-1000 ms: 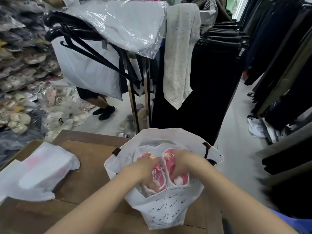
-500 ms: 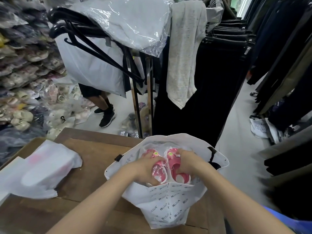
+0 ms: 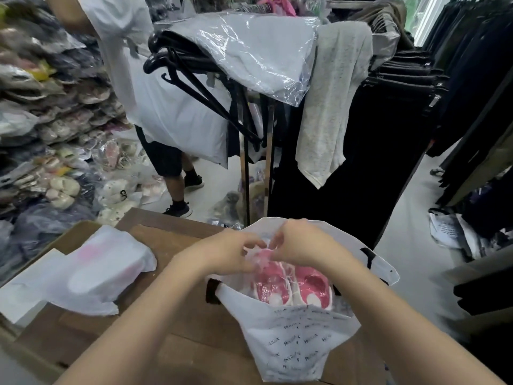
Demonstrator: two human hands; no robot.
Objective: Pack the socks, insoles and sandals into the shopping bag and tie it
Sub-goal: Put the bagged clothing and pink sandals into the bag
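Observation:
A white shopping bag [image 3: 294, 337] printed with small black lettering stands open at the near right of the wooden table [image 3: 177, 323]. Inside it lie pink sandals [image 3: 291, 284] wrapped in clear plastic. My left hand [image 3: 222, 255] and my right hand [image 3: 302, 245] meet over the far end of the sandals, both pinching the bunched clear plastic wrap [image 3: 262, 255] between their fingertips. The bag's black handles [image 3: 212, 290] show at its sides. Socks and insoles are not visible.
A white non-woven bag [image 3: 91, 270] with something pink inside lies on the table's left. Another person [image 3: 155, 112] stands beyond the table by a clothes rack [image 3: 249, 151] with hangers. Piles of packed shoes [image 3: 55, 151] fill the left; dark clothes hang right.
Both hands have lifted from pressing the sandals down in the bag and now pinch the plastic wrap at the sandals' far end. The view has tilted upward a little.

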